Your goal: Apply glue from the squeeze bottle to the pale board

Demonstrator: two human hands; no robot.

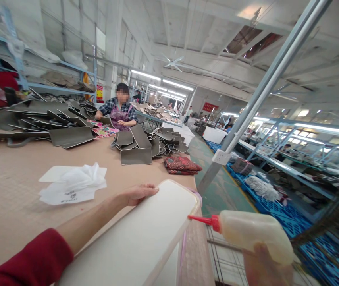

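A: Start closest in. The right hand [266, 266] is wrapped round the base of a squeeze bottle [254, 232] full of pale yellowish liquid; its fingers are mostly hidden behind the bottle and cut by the frame edge, but they look closed on it. The red nozzle [202, 219] points at the edge of the white panel [139, 238].

B: And the other hand?

A: The left hand [138, 194] lies on the panel's far long edge, fingers laid flat and gently curled over the rim, steadying it, not clamped. The panel sits just under those fingers and runs back toward the red sleeve [29, 260].

B: What could go wrong?

A: I'd judge the nozzle tip is just short of the panel's corner, hanging past the worktop [8, 190] edge. A squeeze now might drip liquid to the floor or onto the pink-edged layer [195, 196] beneath. The loose left grip could also let the panel slide if the nozzle pushes it.

B: Anything beyond the fingers at risk?

A: Past the left fingertips lie white sheets [72, 183]; a stray squirt could spot them. Farther off are a folded red patterned cloth [182, 164] and heaps of grey cut pieces [145, 145], well apart, where a person in a plaid shirt [119, 111] sits working
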